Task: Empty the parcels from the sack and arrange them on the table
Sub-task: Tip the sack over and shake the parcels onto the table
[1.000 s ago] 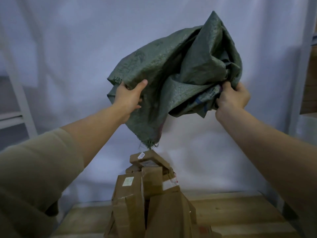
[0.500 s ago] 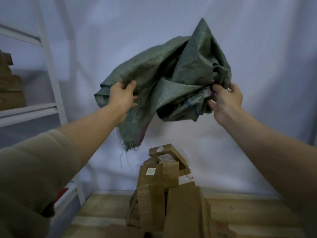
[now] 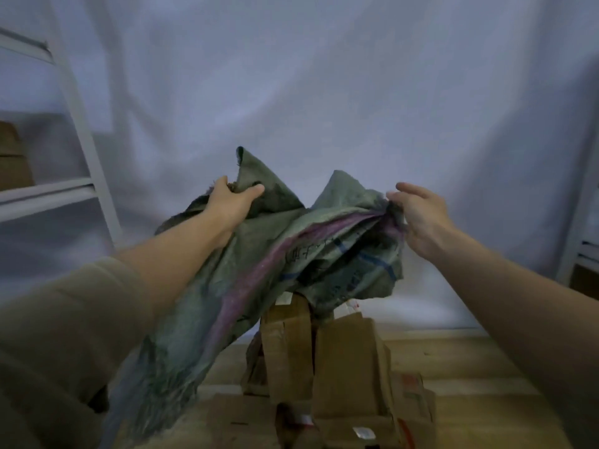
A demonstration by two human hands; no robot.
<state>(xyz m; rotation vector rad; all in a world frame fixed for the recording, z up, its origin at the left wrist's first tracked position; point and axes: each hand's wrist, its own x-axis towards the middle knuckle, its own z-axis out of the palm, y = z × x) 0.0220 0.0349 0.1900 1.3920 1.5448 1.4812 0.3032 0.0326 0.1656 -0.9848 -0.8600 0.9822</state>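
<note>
A green woven sack (image 3: pixel 291 251) with a purple stripe hangs stretched between my two hands and drapes down over my left forearm. My left hand (image 3: pixel 231 202) grips its upper left corner. At the sack's right edge my right hand (image 3: pixel 421 212) pinches the fabric with thumb and lower fingers, the forefinger reaching forward. Below the sack a pile of brown cardboard parcels (image 3: pixel 327 361) stands on the wooden table (image 3: pixel 460 361); the sack covers the pile's top.
A grey metal shelf rack (image 3: pixel 81 131) stands at the left with a cardboard box (image 3: pixel 13 163) on its shelf. Another rack post (image 3: pixel 583 228) is at the right edge. A white cloth backdrop (image 3: pixel 324 92) hangs behind the table.
Both hands have come down with the sack from head height to just over the parcel pile. The bundled sack has spread out and now lies along my left arm.
</note>
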